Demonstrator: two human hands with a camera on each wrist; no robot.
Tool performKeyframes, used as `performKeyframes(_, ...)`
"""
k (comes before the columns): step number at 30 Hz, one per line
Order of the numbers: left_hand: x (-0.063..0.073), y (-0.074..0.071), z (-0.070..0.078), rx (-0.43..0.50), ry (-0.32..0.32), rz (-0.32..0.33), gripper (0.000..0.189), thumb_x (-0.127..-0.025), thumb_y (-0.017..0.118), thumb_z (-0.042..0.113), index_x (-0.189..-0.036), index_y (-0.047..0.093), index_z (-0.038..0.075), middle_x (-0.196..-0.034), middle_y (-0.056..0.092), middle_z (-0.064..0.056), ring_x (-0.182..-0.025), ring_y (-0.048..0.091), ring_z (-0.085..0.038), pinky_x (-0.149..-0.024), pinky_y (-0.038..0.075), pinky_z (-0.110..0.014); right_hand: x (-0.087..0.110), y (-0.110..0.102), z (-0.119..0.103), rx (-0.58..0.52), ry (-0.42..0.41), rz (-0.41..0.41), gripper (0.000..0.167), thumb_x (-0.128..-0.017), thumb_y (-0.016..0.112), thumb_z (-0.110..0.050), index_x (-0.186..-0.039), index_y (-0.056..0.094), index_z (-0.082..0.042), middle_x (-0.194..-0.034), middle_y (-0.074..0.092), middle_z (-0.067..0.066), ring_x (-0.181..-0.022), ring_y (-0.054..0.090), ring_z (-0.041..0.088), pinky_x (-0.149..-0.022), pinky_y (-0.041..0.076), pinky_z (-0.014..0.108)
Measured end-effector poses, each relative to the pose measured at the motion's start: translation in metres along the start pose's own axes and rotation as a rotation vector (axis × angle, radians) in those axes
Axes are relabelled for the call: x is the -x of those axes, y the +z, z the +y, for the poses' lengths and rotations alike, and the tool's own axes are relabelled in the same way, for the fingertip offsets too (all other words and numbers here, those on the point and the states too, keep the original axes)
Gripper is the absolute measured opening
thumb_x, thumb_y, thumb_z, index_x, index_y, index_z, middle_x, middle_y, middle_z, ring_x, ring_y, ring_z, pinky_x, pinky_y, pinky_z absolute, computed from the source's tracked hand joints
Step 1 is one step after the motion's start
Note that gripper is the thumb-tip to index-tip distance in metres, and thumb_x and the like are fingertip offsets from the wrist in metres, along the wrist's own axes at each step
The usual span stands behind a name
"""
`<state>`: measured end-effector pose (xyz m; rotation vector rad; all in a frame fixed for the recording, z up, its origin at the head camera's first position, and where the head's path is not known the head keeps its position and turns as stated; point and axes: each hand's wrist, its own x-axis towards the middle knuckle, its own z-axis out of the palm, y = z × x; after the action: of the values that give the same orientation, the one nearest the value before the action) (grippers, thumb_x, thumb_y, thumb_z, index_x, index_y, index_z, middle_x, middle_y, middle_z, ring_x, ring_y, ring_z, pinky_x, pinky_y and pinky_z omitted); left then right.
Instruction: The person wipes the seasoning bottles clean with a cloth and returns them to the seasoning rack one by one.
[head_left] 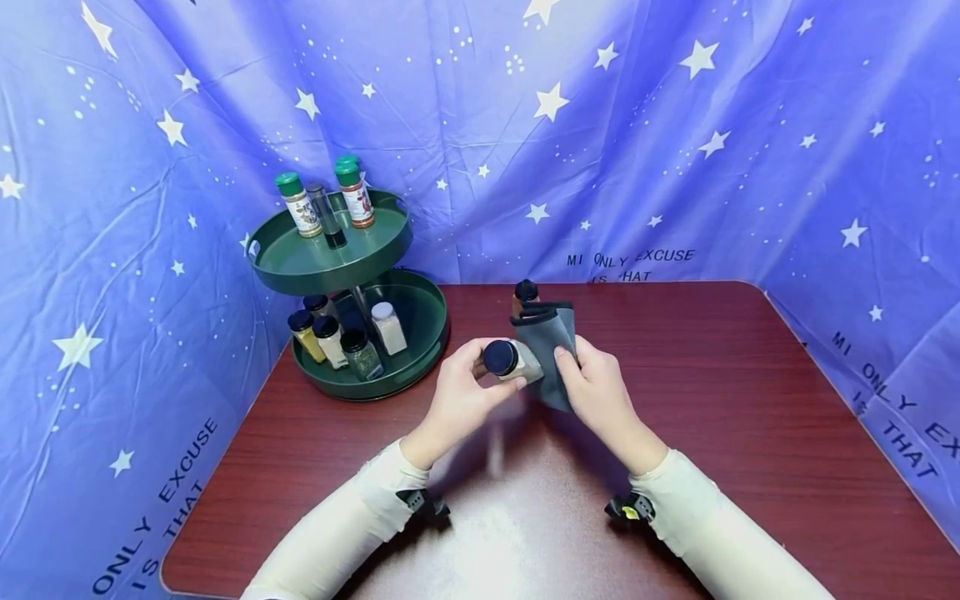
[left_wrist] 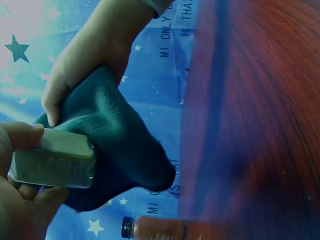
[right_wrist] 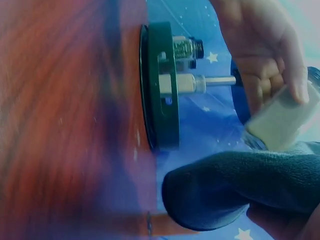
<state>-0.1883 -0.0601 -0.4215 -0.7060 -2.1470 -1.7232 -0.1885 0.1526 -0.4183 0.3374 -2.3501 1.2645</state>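
My left hand (head_left: 467,385) grips a square-sided spice jar (head_left: 528,363) with a black lid, tilted with the lid toward me. Pale contents show through its clear walls in the left wrist view, where the jar (left_wrist: 55,159) lies between thumb and fingers. In my right hand (head_left: 596,379) is a folded grey cloth (head_left: 551,350) with dark edging, thumb pressed on its near face. The cloth hangs right beside the jar's base, overlapping it in the left wrist view. Both hands are held up above the table. Part of the right hand's fingers is hidden behind the cloth.
A two-tier green turntable rack (head_left: 330,271) stands at the left back. Its top tray bears green-capped shakers (head_left: 300,208) and a dark-topped clear bottle (head_left: 327,218); several jars (head_left: 330,337) stand below. Behind the cloth is a black-capped brown bottle (head_left: 527,293) on the red-brown table (head_left: 712,400).
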Motion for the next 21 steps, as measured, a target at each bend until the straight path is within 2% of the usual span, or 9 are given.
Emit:
performKeyframes(3, 0.001, 0.002, 0.001, 0.028, 0.032, 0.009, 0.048, -0.074, 0.089, -0.001, -0.118, 0.068, 0.005, -0.110, 0.072, -0.011, -0.094, 0.072, -0.015, -0.088, 0.059, -0.038, 0.001, 0.002, -0.002, -0.132, 0.114, -0.039, 0.019, -0.103, 0.056, -0.019, -0.102, 0.071, -0.007, -0.080, 0.070, 0.001, -0.076, 0.061, 0.013, -0.068, 0.051, 0.028)
performKeyframes(6, 0.002, 0.001, 0.011, 0.052, 0.041, 0.021, 0.050, -0.074, 0.087, -0.006, -0.118, 0.067, 0.000, -0.112, 0.071, -0.016, -0.093, 0.070, -0.012, -0.086, 0.059, -0.031, -0.001, 0.001, -0.003, -0.429, 0.304, -0.113, 0.026, -0.105, 0.052, -0.023, -0.110, 0.067, -0.002, -0.084, 0.073, -0.001, -0.076, 0.068, 0.008, -0.068, 0.056, 0.025)
performKeyframes(9, 0.004, -0.002, 0.024, 0.093, 0.053, 0.010, 0.050, -0.074, 0.085, -0.010, -0.119, 0.065, -0.003, -0.117, 0.070, -0.019, -0.096, 0.070, -0.011, -0.087, 0.058, -0.026, -0.006, -0.003, -0.002, -0.752, 0.484, -0.188, 0.026, -0.107, 0.047, -0.026, -0.111, 0.061, -0.005, -0.081, 0.072, -0.003, -0.069, 0.070, 0.008, -0.064, 0.059, 0.027)
performKeyframes(11, 0.004, -0.004, 0.033, 0.105, 0.082, -0.010, 0.050, -0.074, 0.085, -0.011, -0.120, 0.064, -0.003, -0.120, 0.069, -0.020, -0.099, 0.070, -0.013, -0.088, 0.057, -0.026, -0.008, -0.006, -0.002, -0.886, 0.560, -0.235, 0.025, -0.108, 0.043, -0.028, -0.108, 0.059, -0.008, -0.079, 0.072, -0.003, -0.067, 0.071, 0.009, -0.062, 0.059, 0.028)
performKeyframes(15, 0.003, -0.006, 0.024, 0.074, 0.153, -0.045, 0.054, -0.073, 0.086, -0.010, -0.122, 0.063, -0.002, -0.124, 0.068, -0.019, -0.106, 0.069, -0.021, -0.091, 0.057, -0.028, -0.009, -0.012, -0.001, -1.001, 0.646, -0.337, 0.027, -0.109, 0.039, -0.029, -0.105, 0.061, -0.013, -0.082, 0.074, -0.002, -0.071, 0.072, 0.009, -0.066, 0.060, 0.027)
performKeyframes(19, -0.001, -0.009, 0.007, 0.023, 0.192, -0.035, 0.057, -0.071, 0.089, -0.008, -0.122, 0.063, 0.000, -0.120, 0.068, -0.017, -0.106, 0.068, -0.023, -0.090, 0.058, -0.029, -0.009, -0.016, 0.000, -1.028, 0.710, -0.393, 0.027, -0.109, 0.040, -0.031, -0.108, 0.061, -0.014, -0.085, 0.074, -0.003, -0.074, 0.072, 0.009, -0.068, 0.059, 0.026)
performKeyframes(21, -0.004, -0.011, 0.004, 0.019, 0.201, -0.023, 0.054, -0.073, 0.089, -0.004, -0.120, 0.065, 0.001, -0.116, 0.069, -0.015, -0.103, 0.068, -0.022, -0.089, 0.058, -0.029, -0.010, -0.018, 0.001, -1.021, 0.722, -0.393, 0.025, -0.109, 0.042, -0.030, -0.107, 0.061, -0.013, -0.084, 0.074, -0.003, -0.072, 0.072, 0.009, -0.067, 0.059, 0.026)
